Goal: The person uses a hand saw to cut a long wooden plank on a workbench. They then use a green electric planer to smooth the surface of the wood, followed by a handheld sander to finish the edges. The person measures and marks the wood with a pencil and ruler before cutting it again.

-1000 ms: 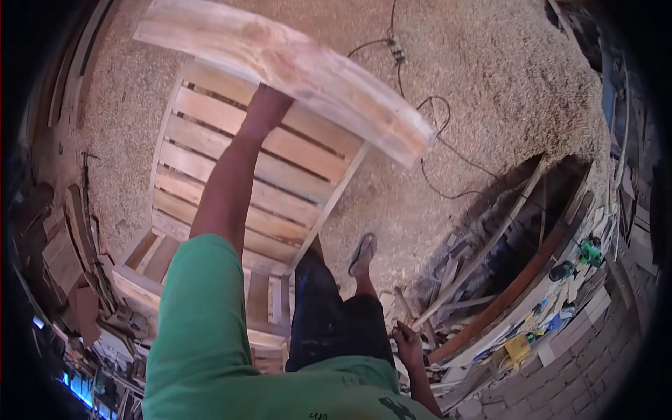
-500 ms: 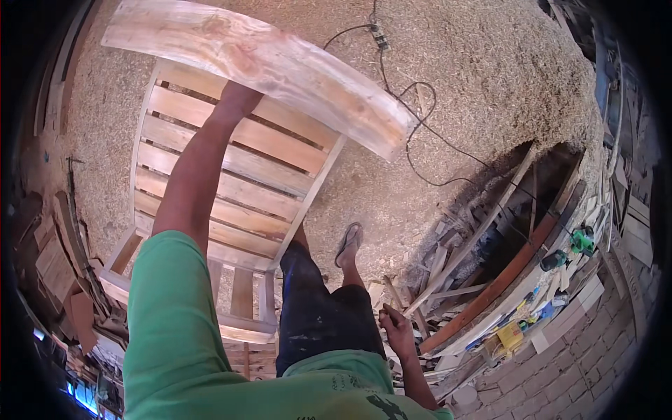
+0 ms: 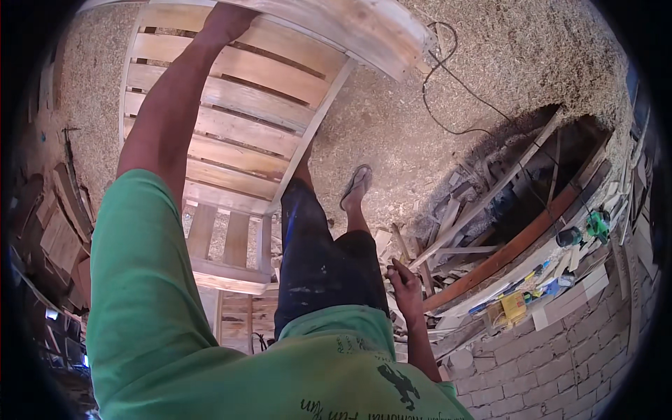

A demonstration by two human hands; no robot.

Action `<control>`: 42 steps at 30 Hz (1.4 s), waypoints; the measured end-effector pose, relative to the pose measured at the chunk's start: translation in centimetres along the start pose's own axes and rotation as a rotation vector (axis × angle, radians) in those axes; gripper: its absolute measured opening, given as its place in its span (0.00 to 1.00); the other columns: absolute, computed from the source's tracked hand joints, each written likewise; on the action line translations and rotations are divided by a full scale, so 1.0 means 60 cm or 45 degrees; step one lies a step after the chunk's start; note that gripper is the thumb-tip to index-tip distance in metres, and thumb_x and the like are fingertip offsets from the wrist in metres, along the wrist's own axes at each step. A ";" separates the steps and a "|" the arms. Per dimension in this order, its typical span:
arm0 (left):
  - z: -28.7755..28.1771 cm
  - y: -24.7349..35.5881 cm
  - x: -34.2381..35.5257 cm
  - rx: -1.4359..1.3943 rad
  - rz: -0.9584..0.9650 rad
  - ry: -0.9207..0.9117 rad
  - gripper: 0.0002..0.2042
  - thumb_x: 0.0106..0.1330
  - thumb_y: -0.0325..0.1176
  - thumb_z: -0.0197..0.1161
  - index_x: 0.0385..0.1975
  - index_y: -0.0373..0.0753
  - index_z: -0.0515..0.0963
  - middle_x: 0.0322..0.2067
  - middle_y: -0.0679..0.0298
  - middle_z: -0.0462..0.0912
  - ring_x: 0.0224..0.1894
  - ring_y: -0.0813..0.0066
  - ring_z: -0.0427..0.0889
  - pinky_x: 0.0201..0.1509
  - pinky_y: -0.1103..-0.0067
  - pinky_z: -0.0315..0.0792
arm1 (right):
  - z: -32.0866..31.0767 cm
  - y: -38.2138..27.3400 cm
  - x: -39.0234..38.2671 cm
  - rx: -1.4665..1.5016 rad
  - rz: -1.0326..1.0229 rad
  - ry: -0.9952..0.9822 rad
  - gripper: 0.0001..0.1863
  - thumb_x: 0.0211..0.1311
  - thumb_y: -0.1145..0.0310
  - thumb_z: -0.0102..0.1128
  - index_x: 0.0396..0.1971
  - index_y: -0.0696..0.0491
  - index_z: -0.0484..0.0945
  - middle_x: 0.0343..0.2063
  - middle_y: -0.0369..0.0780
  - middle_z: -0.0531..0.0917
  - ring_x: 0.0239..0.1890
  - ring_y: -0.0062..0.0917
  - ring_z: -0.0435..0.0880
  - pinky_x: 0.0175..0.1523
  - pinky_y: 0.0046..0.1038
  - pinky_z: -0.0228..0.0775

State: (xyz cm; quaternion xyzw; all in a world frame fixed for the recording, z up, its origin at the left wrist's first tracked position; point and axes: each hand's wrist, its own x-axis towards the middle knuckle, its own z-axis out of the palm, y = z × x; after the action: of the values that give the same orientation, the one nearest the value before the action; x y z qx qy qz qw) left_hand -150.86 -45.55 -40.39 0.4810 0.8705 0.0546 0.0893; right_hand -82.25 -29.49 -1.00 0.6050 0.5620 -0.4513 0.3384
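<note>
A slatted pale wooden frame (image 3: 255, 94), like a piece of furniture, stands ahead and left of me. A wide board (image 3: 350, 31) crosses its far end, and short uprights with a crossbar (image 3: 231, 269) show at its near end. My left hand (image 3: 227, 24) reaches out to the far slats, closed at the wide board's near edge; its fingertips are hidden. Down at my right side hangs my right hand (image 3: 407, 285), its fingers curled. Something small and dark may be between them, too small to make out.
Wood shavings (image 3: 532, 49) cover the floor. A black cable (image 3: 437, 91) loops across them. At right, a pit (image 3: 525, 196) full of offcuts has a long beam (image 3: 490, 196) across it. Green power tools (image 3: 595, 225) and a yellow box (image 3: 513, 308) lie beside a block wall (image 3: 560, 350).
The slatted frame and its wide board have shifted up in the picture together, my left hand still on them. My right hand stays low beside me, appearing slightly higher.
</note>
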 end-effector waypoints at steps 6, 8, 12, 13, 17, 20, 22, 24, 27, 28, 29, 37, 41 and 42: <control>-0.026 0.066 -0.005 0.276 0.050 -0.134 0.17 0.74 0.36 0.61 0.59 0.50 0.87 0.57 0.58 0.89 0.62 0.53 0.85 0.68 0.57 0.76 | -0.009 0.000 0.004 0.105 -0.023 -0.006 0.30 0.79 0.59 0.67 0.70 0.64 0.78 0.50 0.45 0.92 0.49 0.21 0.87 0.60 0.27 0.78; -0.034 0.097 0.000 0.359 0.098 -0.157 0.16 0.74 0.35 0.62 0.58 0.51 0.88 0.55 0.59 0.91 0.60 0.53 0.86 0.66 0.57 0.78 | -0.013 0.017 0.006 0.093 -0.038 -0.001 0.29 0.79 0.59 0.67 0.70 0.62 0.79 0.50 0.44 0.92 0.48 0.21 0.87 0.59 0.27 0.78; -0.017 0.170 -0.056 0.095 -0.003 0.098 0.25 0.72 0.31 0.65 0.69 0.39 0.79 0.65 0.45 0.81 0.71 0.43 0.76 0.75 0.52 0.69 | -0.048 0.080 0.026 0.096 -0.192 0.014 0.28 0.77 0.58 0.69 0.69 0.57 0.81 0.51 0.43 0.92 0.49 0.25 0.89 0.57 0.29 0.80; -0.031 0.237 -0.051 0.030 -0.238 -0.229 0.26 0.70 0.32 0.67 0.69 0.36 0.77 0.66 0.45 0.81 0.71 0.43 0.76 0.75 0.51 0.68 | -0.054 0.075 0.015 0.160 -0.109 0.007 0.28 0.77 0.57 0.69 0.69 0.56 0.81 0.53 0.43 0.91 0.51 0.26 0.89 0.59 0.29 0.80; -0.012 0.410 -0.155 -0.067 -0.205 -0.326 0.37 0.71 0.41 0.69 0.80 0.43 0.66 0.70 0.41 0.77 0.72 0.40 0.74 0.75 0.51 0.69 | -0.042 0.222 0.029 0.355 -0.256 0.117 0.32 0.72 0.56 0.74 0.70 0.54 0.80 0.55 0.44 0.91 0.54 0.27 0.90 0.62 0.32 0.80; 0.049 0.458 -0.298 -0.202 -0.235 -0.750 0.35 0.78 0.51 0.64 0.77 0.35 0.68 0.64 0.40 0.82 0.61 0.39 0.84 0.70 0.56 0.76 | -0.107 0.304 0.015 0.402 -0.279 0.146 0.31 0.70 0.56 0.76 0.68 0.54 0.81 0.54 0.43 0.91 0.54 0.27 0.90 0.62 0.34 0.81; 0.025 0.598 -0.333 -0.507 -0.147 -1.098 0.30 0.77 0.47 0.66 0.70 0.33 0.76 0.60 0.36 0.84 0.60 0.41 0.86 0.64 0.56 0.78 | -0.111 0.418 0.018 0.425 -0.293 0.309 0.29 0.69 0.55 0.76 0.65 0.53 0.82 0.52 0.43 0.91 0.51 0.29 0.91 0.60 0.35 0.82; 0.008 0.695 -0.405 -0.610 0.064 -1.124 0.24 0.74 0.47 0.69 0.61 0.36 0.82 0.52 0.42 0.88 0.56 0.48 0.87 0.60 0.57 0.80 | -0.148 0.524 0.037 0.548 -0.302 0.400 0.27 0.68 0.55 0.76 0.61 0.53 0.84 0.47 0.42 0.92 0.46 0.31 0.92 0.55 0.35 0.83; -0.022 0.901 -0.458 -0.713 0.275 -0.942 0.16 0.71 0.43 0.71 0.49 0.37 0.88 0.44 0.49 0.90 0.46 0.57 0.89 0.54 0.64 0.83 | -0.201 0.683 0.060 0.666 -0.344 0.707 0.20 0.68 0.58 0.74 0.55 0.53 0.87 0.35 0.41 0.93 0.36 0.30 0.93 0.46 0.35 0.85; -0.024 0.967 -0.469 -0.838 0.414 -0.739 0.14 0.70 0.42 0.72 0.45 0.38 0.90 0.42 0.52 0.91 0.43 0.60 0.90 0.53 0.66 0.83 | -0.227 0.728 0.079 0.788 -0.318 0.748 0.17 0.70 0.60 0.71 0.51 0.54 0.88 0.35 0.42 0.93 0.35 0.29 0.93 0.46 0.35 0.85; -0.055 1.044 -0.472 -0.686 0.389 -0.874 0.16 0.70 0.43 0.71 0.48 0.37 0.89 0.44 0.50 0.90 0.46 0.55 0.89 0.55 0.63 0.82 | -0.239 0.780 0.068 0.933 -0.227 0.813 0.14 0.72 0.62 0.67 0.48 0.55 0.88 0.35 0.42 0.93 0.35 0.29 0.93 0.46 0.34 0.85; -0.363 1.597 -0.287 -0.391 0.798 -1.030 0.18 0.70 0.39 0.71 0.54 0.37 0.86 0.52 0.47 0.87 0.56 0.42 0.85 0.61 0.54 0.79 | -0.228 0.998 0.055 2.129 -0.069 1.173 0.09 0.78 0.71 0.58 0.42 0.61 0.82 0.26 0.41 0.87 0.26 0.22 0.86 0.32 0.28 0.80; -0.420 1.807 -0.225 -0.304 1.426 -0.615 0.11 0.71 0.31 0.68 0.50 0.36 0.86 0.46 0.50 0.88 0.51 0.44 0.85 0.58 0.55 0.79 | -0.182 0.983 0.011 2.128 0.208 1.042 0.09 0.75 0.71 0.61 0.39 0.63 0.83 0.27 0.44 0.88 0.24 0.26 0.88 0.31 0.32 0.80; -0.421 1.865 -0.223 -0.350 1.566 -0.595 0.11 0.71 0.30 0.67 0.49 0.36 0.85 0.45 0.50 0.88 0.51 0.44 0.85 0.58 0.55 0.79 | -0.158 0.984 0.001 2.137 0.290 0.946 0.11 0.75 0.69 0.63 0.38 0.63 0.83 0.27 0.45 0.89 0.26 0.28 0.90 0.32 0.33 0.81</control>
State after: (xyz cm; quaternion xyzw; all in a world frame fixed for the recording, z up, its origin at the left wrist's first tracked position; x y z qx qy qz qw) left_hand -56.50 2.33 5.92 0.8727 0.3809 0.1004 0.2883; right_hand -22.54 -29.01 -3.42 0.8095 0.0603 -0.4516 -0.3703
